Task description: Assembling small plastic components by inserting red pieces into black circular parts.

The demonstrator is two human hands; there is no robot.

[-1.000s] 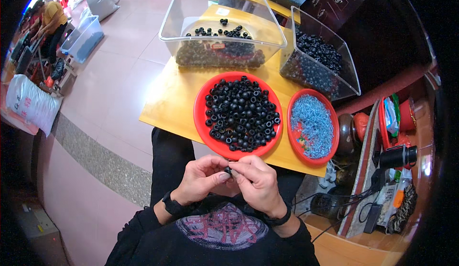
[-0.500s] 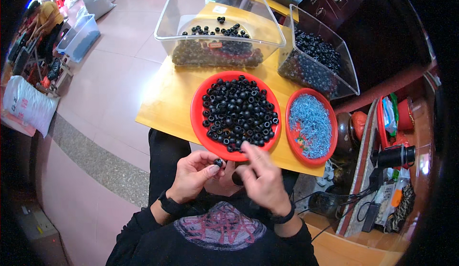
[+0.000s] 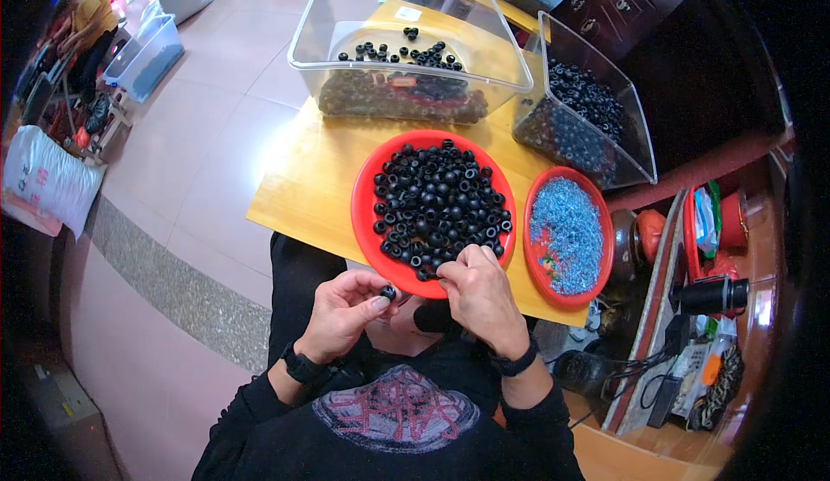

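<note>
Left hand (image 3: 346, 312) pinches a black ring (image 3: 389, 293) (facing unclear); right hand (image 3: 480, 295) fingers rings on the red plate (image 3: 367, 222).

I see a black long-sleeved top, both sleeves reaching to the wrists. Across its chest (image 3: 393, 412) runs a rounded printed graphic in red and pale grey lines. On the left wrist sits a black watch (image 3: 300, 365) with a chunky case; on the right wrist, a slim black band (image 3: 515, 365). Below the near table edge, dark trousers (image 3: 298, 286) cover the legs.
</note>
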